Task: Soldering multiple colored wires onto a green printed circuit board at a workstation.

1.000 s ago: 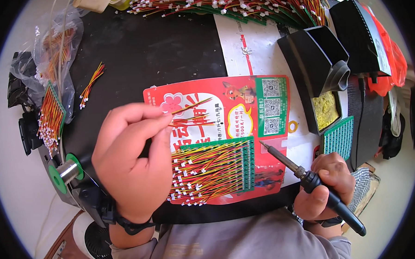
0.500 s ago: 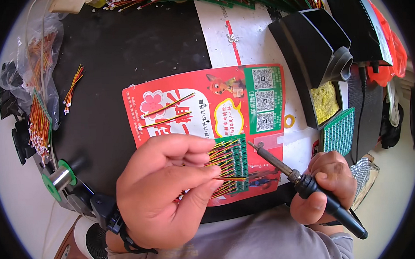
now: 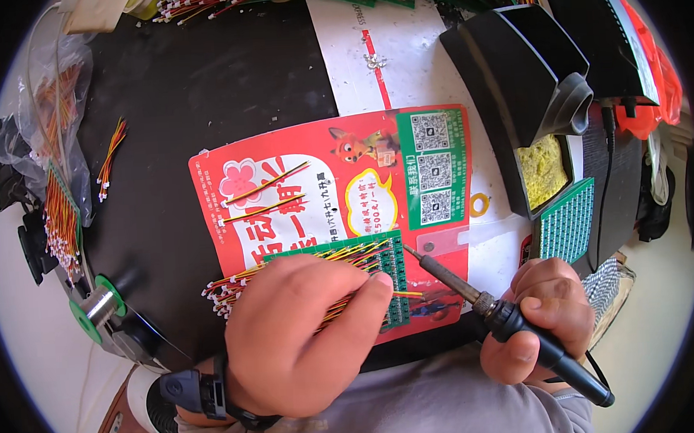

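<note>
On the view's clock face, a wire (image 3: 409,294) is pinched between thumb and forefinger of the left hand (image 3: 309,326), near six o'clock; its free end is pointed toward three, across the edge of a circuit board (image 3: 397,280). Whether the board is touched by it cannot be told. The board is set just below the centre, on a red sheet (image 3: 282,146), and is partly covered by the hand. At four o'clock a soldering iron (image 3: 500,318) is gripped by the right hand (image 3: 545,316) — fingers curled around the handle — with its tip aimed toward ten, just beside the board's edge. Two loose wires (image 3: 268,184) are laid on the sheet toward half past nine. A solder spool (image 3: 99,308) is seen between eight and nine, and a yellow sponge (image 3: 542,173) just short of three.
</note>
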A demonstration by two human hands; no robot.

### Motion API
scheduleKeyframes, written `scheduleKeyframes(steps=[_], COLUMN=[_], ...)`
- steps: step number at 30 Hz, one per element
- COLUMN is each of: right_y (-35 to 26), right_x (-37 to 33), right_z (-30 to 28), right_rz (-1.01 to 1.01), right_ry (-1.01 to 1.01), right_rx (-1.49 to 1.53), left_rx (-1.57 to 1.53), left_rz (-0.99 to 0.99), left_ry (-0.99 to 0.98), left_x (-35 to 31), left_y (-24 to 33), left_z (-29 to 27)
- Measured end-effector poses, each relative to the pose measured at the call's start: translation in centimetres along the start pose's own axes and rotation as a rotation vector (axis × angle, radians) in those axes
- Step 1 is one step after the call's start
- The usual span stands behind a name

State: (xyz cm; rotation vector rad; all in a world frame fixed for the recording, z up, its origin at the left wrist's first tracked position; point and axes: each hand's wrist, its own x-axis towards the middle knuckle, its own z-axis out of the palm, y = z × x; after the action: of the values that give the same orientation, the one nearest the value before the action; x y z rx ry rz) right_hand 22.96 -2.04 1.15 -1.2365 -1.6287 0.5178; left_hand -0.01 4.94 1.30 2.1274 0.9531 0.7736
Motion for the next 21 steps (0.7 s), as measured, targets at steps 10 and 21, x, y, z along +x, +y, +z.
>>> scheduleKeyframes(steps=[10, 21], right_y=[0.1, 0.0], right_x=[0.2, -0.3], right_z=[0.2, 1.3], right_rz=[-0.010, 0.031], right_ry=[-0.064, -0.006], right_rx=[0.014, -0.110], left_rx=[0.271, 0.272], left_rz=[-0.012, 0.043], left_ry=[0.049, -0.021], left_x=[-0.3, -0.4], left_y=[-0.4, -0.5], left_z=[1.3, 1.4])
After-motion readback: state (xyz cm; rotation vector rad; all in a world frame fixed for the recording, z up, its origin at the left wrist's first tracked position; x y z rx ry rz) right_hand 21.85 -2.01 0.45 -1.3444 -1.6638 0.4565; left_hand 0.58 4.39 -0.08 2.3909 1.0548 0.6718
